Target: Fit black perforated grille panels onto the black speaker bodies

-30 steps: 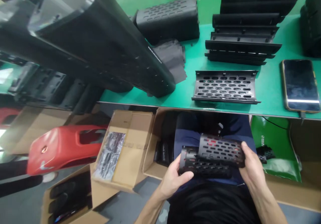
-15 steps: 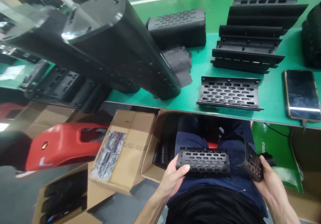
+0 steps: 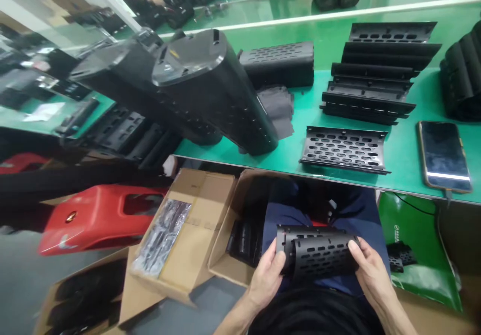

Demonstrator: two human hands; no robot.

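Above my lap, two curved black perforated plastic covers overlap. My left hand [image 3: 268, 272] grips the rear perforated cover [image 3: 284, 249] at its left end, with the thumb on the near face. My right hand [image 3: 370, 265] is closed on the right end of the front perforated cover [image 3: 323, 257], thumb on its outer face. The front cover hides most of the rear one; whether they are joined I cannot tell. On the green bench ahead, another perforated cover [image 3: 343, 149] lies with its hollow side up. Behind it stands a row of similar covers [image 3: 376, 82].
Tall black housings [image 3: 225, 89] stand tilted in view at the bench's left. A phone [image 3: 444, 154] with a cable lies at right. Below the bench are an open carton [image 3: 229, 270], a taped carton [image 3: 203, 225], a red plastic seat [image 3: 101, 215] and a green bag [image 3: 421, 240] with dark perforated parts.
My right hand has moved left and brought its cover over the one in my left hand, so the two now overlap. The view has tilted up, showing more of the far bench.
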